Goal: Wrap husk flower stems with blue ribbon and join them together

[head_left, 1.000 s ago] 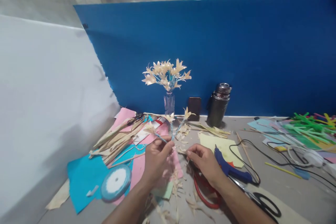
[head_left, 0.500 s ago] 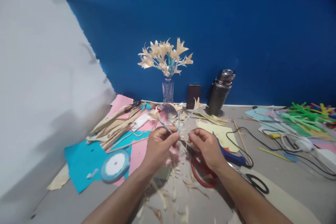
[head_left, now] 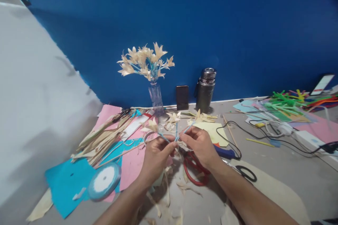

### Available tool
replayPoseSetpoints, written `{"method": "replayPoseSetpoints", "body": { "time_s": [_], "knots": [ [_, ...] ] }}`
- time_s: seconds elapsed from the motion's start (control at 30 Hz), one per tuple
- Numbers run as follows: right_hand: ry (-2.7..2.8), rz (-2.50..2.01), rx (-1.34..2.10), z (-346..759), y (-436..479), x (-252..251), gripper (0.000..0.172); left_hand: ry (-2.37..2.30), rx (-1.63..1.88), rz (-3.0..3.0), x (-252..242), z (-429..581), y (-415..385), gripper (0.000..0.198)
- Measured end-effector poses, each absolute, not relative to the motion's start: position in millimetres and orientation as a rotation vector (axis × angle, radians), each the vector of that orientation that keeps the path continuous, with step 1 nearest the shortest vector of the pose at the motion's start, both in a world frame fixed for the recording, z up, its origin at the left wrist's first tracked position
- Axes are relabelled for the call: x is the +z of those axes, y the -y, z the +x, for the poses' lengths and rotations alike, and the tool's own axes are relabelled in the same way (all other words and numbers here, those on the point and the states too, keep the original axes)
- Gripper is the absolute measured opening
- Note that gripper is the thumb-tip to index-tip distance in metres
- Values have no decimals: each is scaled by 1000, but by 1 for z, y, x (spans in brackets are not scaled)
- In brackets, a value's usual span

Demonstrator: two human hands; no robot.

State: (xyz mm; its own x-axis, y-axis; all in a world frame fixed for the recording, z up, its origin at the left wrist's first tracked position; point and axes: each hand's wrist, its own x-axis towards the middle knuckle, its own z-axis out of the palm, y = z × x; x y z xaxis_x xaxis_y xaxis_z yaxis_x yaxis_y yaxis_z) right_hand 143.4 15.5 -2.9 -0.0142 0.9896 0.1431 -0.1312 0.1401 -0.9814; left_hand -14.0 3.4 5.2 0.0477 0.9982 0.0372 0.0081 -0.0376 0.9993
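A small spray of three cream artificial flowers (head_left: 152, 125) with blue-wrapped stems is up in front of me. My left hand (head_left: 157, 155) pinches the stems low down, where they come together. From the other side, the fingertips of my right hand (head_left: 201, 145) are closed at the same junction, against the right-hand stem. Fingers partly cover the exact grip. Beneath my right hand lie red-handled scissors (head_left: 188, 168). Behind my hands, a clear vase (head_left: 156, 98) holds a bunch of similar cream flowers (head_left: 145, 61).
A blue ribbon spool (head_left: 104, 181) lies on blue paper (head_left: 66, 182) at left, near dried husk strips (head_left: 99, 137). A dark flask (head_left: 206, 91) and phone (head_left: 182, 97) stand by the wall. Black-handled scissors (head_left: 246, 173), cables (head_left: 256, 132) and green pipe cleaners (head_left: 283, 103) are rightward.
My right hand, apart from the spray before, has moved left and now meets the stems at their junction. My left hand keeps its pinch. The view has swung right.
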Motion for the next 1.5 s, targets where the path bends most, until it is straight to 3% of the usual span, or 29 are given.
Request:
{"method": "replayPoseSetpoints", "body": {
  "time_s": [0.83, 1.5],
  "knots": [
    [1198, -1037, 1134, 134, -16, -12, 20, -1143, 1145, 941, 1, -12, -1, 40],
    [1179, -1060, 1156, 131, -12, -21, 25, -1132, 1140, 1036, -4, -16, -3, 34]
  ]
}}
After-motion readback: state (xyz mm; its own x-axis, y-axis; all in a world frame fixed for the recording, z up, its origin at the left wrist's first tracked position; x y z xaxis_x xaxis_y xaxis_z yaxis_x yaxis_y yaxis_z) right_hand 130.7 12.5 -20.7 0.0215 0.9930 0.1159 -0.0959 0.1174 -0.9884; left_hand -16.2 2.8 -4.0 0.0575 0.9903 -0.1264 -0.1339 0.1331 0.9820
